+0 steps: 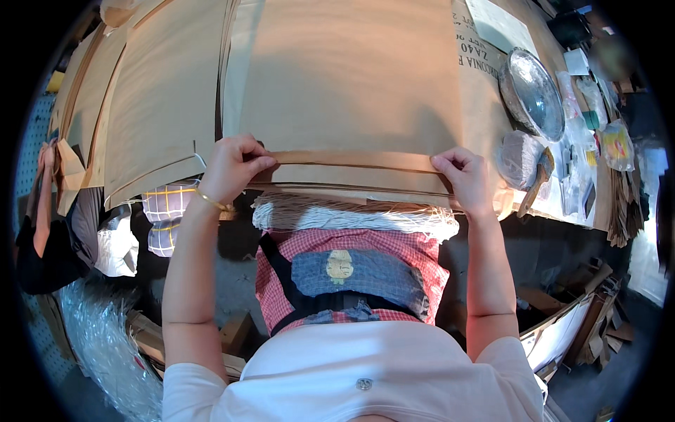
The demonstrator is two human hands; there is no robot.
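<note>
The brown paper sheet (344, 84) lay across the table, its folded near edge (351, 160) pinched between my fingers: left hand (228, 169) closed on one end, right hand (464, 176) on the other. Beyond my right fingers sat a metal bowl (532, 93).

Table (605, 211) covered with brown paper sheets (337, 77); at right edge, metal bowl (533, 93), ball of twine (519, 159), wooden-handled brush (538, 179), small packets (617, 144).
</note>
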